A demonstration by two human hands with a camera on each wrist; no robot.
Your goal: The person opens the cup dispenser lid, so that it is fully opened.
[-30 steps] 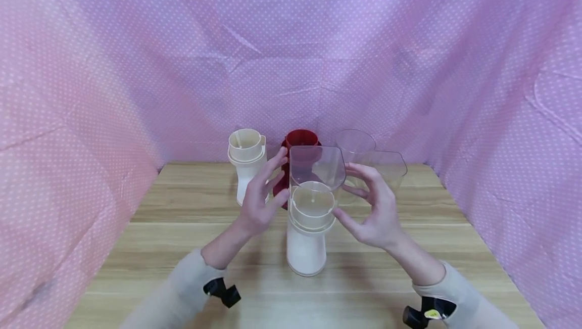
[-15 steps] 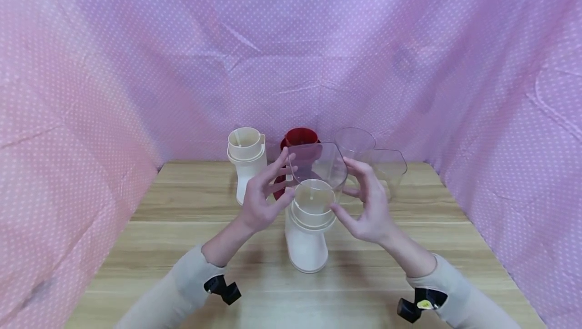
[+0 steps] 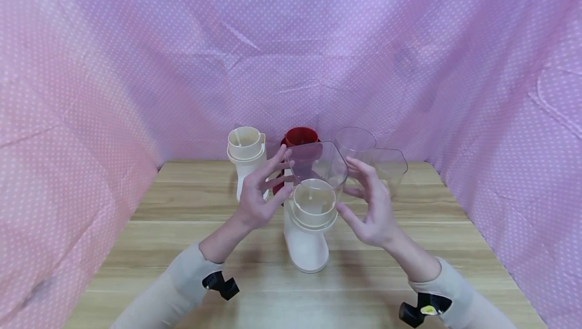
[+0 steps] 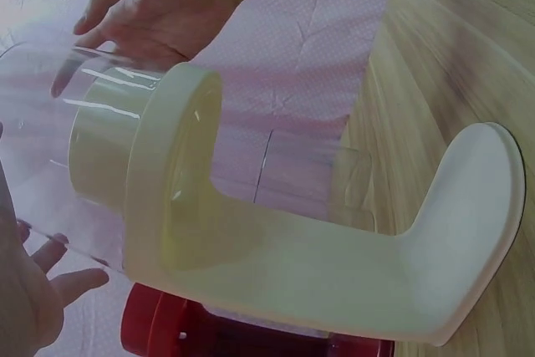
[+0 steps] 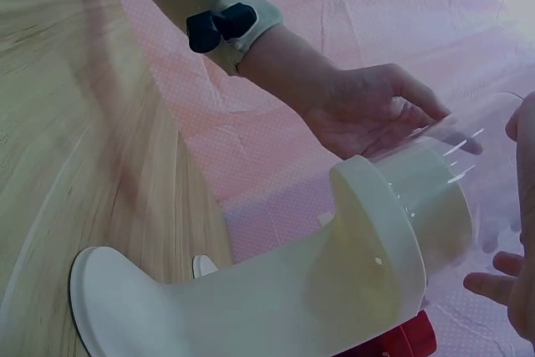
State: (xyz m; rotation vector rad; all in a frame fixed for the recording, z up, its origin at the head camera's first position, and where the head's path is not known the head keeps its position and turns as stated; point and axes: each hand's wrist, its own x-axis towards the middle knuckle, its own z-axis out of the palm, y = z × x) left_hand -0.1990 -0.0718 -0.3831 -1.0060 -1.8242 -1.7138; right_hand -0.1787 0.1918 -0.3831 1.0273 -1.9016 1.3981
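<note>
A clear plastic container [image 3: 318, 159] with a squared rim sits over the round cream collar [image 3: 313, 200] of a white stand [image 3: 308, 253]. The stand rises upright from its rounded foot on the table. My left hand [image 3: 260, 195] is at the container's left side, its fingers spread and nearly straight, fingertips right at the wall. On the other side is my right hand [image 3: 373, 205], fingers loosely extended, the thumb close to the collar. In the left wrist view, the right hand [image 4: 171, 14] shows partly through the clear wall.
Behind stand a second cream-white stand [image 3: 245, 154] at left and a red stand [image 3: 302, 136], partly hidden by the container. Two more clear containers, one round [image 3: 355, 139] and one squared [image 3: 391, 159], are at back right. Pink dotted cloth [image 3: 291, 56] surrounds the wooden table [image 3: 182, 238].
The clear container and white stand have turned slightly together between my hands. My left fingertips came in to the container's wall; the right hand moved in, then drew slightly back.
</note>
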